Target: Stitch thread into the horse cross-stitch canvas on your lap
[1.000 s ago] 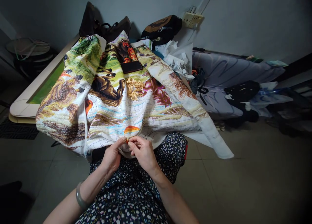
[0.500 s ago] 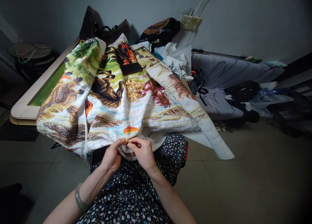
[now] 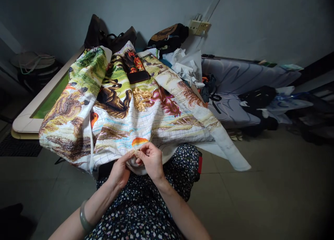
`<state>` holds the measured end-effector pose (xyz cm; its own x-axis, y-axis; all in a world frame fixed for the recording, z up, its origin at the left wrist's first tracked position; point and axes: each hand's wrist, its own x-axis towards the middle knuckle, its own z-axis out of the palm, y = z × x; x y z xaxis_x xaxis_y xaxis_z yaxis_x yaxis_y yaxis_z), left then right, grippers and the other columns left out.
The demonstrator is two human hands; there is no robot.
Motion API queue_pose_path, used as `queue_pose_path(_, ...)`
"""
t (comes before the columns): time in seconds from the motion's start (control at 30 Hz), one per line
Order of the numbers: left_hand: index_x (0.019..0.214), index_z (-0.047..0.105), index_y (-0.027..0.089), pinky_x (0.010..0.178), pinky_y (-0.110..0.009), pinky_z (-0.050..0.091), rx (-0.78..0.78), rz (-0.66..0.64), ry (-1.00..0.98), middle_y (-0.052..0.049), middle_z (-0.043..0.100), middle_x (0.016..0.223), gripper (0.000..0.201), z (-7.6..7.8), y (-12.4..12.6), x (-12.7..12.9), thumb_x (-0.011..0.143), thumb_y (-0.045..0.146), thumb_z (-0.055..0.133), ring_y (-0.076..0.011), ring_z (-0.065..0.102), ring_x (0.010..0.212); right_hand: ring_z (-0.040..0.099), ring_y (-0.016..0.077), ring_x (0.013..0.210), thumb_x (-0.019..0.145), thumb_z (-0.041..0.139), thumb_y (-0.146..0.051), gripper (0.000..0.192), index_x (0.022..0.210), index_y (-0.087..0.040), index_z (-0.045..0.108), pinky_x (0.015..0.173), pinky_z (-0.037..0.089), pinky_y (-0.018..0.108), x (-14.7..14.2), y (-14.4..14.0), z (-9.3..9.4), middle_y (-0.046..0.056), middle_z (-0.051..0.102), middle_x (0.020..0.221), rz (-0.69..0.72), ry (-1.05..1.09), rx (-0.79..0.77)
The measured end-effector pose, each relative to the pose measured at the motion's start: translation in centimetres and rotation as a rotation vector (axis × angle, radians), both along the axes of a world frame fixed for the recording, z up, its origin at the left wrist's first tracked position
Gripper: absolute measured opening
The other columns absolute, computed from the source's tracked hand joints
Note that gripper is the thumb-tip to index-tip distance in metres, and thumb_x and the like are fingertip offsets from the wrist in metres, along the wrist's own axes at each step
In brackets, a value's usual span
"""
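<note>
A large cross-stitch cloth (image 3: 141, 125) with a printed grid and stitched animals drapes over the table and hangs down to my lap. My left hand (image 3: 120, 170) pinches its near fold just below an orange stitched patch (image 3: 139, 141), with the other fingers underneath. Right beside it, my right hand (image 3: 152, 161) is closed in a pinch, thumb against forefinger, its tips touching the left fingertips at the cloth. Whatever lies in that pinch is too small to make out. A bundle of tan thread (image 3: 142, 100) rests on the cloth farther up.
A dark flat rectangular case (image 3: 138, 77) lies on the cloth. The pale table edge (image 3: 23, 118) shows at left. Behind stand a dark bag (image 3: 95, 32), a black pouch (image 3: 168, 38) and white plastic bags (image 3: 186, 66). A grey patterned couch (image 3: 229, 79) with clothes is at right.
My right hand has shifted slightly up and in towards the left fingertips, now covering part of the orange patch. The left hand keeps its pinch. The whole view has tilted a little.
</note>
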<state>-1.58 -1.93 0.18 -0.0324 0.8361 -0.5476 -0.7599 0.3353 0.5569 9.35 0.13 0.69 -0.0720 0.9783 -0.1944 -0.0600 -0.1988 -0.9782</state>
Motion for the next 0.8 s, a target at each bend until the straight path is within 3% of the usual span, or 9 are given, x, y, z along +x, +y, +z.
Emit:
queue_pose_path(0.13, 0.081, 0.074, 0.009, 0.080, -0.026, 0.052, -0.013, 0.054, 0.021, -0.008, 0.074, 0.088, 0.026, -0.5, -0.4, -0.2, 0.060, 0.022, 0.081, -0.0172, 0.066, 0.081, 0.058, 0.0109, 0.044, 0.088, 0.055, -0.028, 0.011, 0.093, -0.020, 0.060, 0.046, 0.043, 0.019, 0.2, 0.5, 1.0, -0.003, 0.061, 0.058, 0.148, -0.341, 0.237)
queue_pose_path(0.27, 0.097, 0.073, 0.013, 0.088, -0.029, 0.052, 0.004, 0.084, 0.076, -0.008, 0.073, 0.101, 0.036, -0.6, -0.4, -0.3, 0.063, 0.017, 0.080, -0.0206, 0.067, 0.094, 0.061, 0.0128, 0.053, 0.090, 0.051, -0.020, 0.009, 0.086, -0.020, 0.060, 0.051, 0.042, 0.020, 0.1, 0.7, 2.2, -0.002, 0.060, 0.060, 0.282, -0.699, 0.417)
queue_pose_path(0.33, 0.107, 0.070, 0.014, 0.095, -0.030, 0.049, 0.042, 0.089, 0.084, -0.008, 0.072, 0.107, 0.044, -0.4, -0.3, -0.3, 0.064, 0.015, 0.078, -0.0218, 0.065, 0.102, 0.061, 0.0125, 0.052, 0.091, 0.049, -0.022, 0.010, 0.085, -0.019, 0.057, 0.050, 0.042, 0.020, 0.7, 0.9, 3.2, -0.001, 0.060, 0.061, 0.252, -0.653, 0.424)
queue_pose_path(0.4, 0.114, 0.067, 0.015, 0.099, -0.032, 0.047, 0.059, 0.098, 0.095, -0.008, 0.071, 0.110, 0.049, 0.0, -0.1, -0.3, 0.066, 0.014, 0.077, -0.0226, 0.063, 0.108, 0.059, 0.0105, 0.048, 0.095, 0.045, -0.030, 0.015, 0.088, -0.020, 0.053, 0.046, 0.042, 0.019, 2.2, 1.3, 4.7, -0.001, 0.062, 0.067, 0.163, -0.397, 0.365)
queue_pose_path(0.5, 0.117, 0.065, 0.018, 0.103, -0.034, 0.046, 0.035, 0.133, 0.128, -0.007, 0.071, 0.110, 0.052, 0.4, -0.1, -0.3, 0.067, 0.011, 0.075, -0.0226, 0.062, 0.111, 0.057, 0.0091, 0.044, 0.093, 0.048, -0.045, 0.023, 0.092, -0.022, 0.047, 0.041, 0.044, 0.020, 6.8, 3.1, 7.9, -0.001, 0.066, 0.076, -0.006, 0.075, 0.309)
queue_pose_path(0.6, 0.116, 0.065, 0.020, 0.103, -0.034, 0.045, 0.017, 0.134, 0.143, -0.005, 0.072, 0.107, 0.053, 0.6, -0.3, -0.2, 0.065, 0.008, 0.075, -0.0223, 0.061, 0.113, 0.051, 0.0069, 0.044, 0.083, 0.061, -0.046, 0.028, 0.083, -0.022, 0.047, 0.047, 0.048, 0.020, 12.1, 6.3, 10.6, -0.004, 0.060, 0.067, -0.231, 0.279, 0.391)
queue_pose_path(0.7, 0.112, 0.067, 0.021, 0.102, -0.036, 0.046, 0.024, 0.095, 0.162, -0.005, 0.073, 0.105, 0.053, 0.5, -0.4, -0.1, 0.062, 0.008, 0.078, -0.0243, 0.060, 0.115, 0.045, 0.0059, 0.043, 0.078, 0.066, -0.042, 0.026, 0.077, -0.021, 0.051, 0.051, 0.050, 0.021, 14.6, 9.5, 10.6, -0.008, 0.050, 0.057, -0.381, 0.170, 0.474)
queue_pose_path(0.73, 0.110, 0.067, 0.021, 0.101, -0.037, 0.047, 0.036, 0.094, 0.184, -0.005, 0.073, 0.104, 0.052, 0.4, -0.3, -0.2, 0.061, 0.009, 0.079, -0.0253, 0.060, 0.115, 0.045, 0.0064, 0.042, 0.077, 0.066, -0.041, 0.024, 0.077, -0.021, 0.054, 0.049, 0.048, 0.021, 14.4, 10.2, 9.9, -0.008, 0.050, 0.055, -0.351, 0.063, 0.467)
queue_pose_path(0.8, 0.106, 0.069, 0.022, 0.100, -0.040, 0.048, 0.069, 0.117, 0.254, -0.005, 0.073, 0.099, 0.050, 0.3, 0.3, -0.9, 0.059, 0.010, 0.081, -0.0270, 0.061, 0.113, 0.047, 0.0074, 0.040, 0.077, 0.065, -0.037, 0.020, 0.074, -0.018, 0.059, 0.042, 0.043, 0.019, 12.8, 11.3, 8.0, -0.007, 0.052, 0.053, -0.142, -0.237, 0.422)
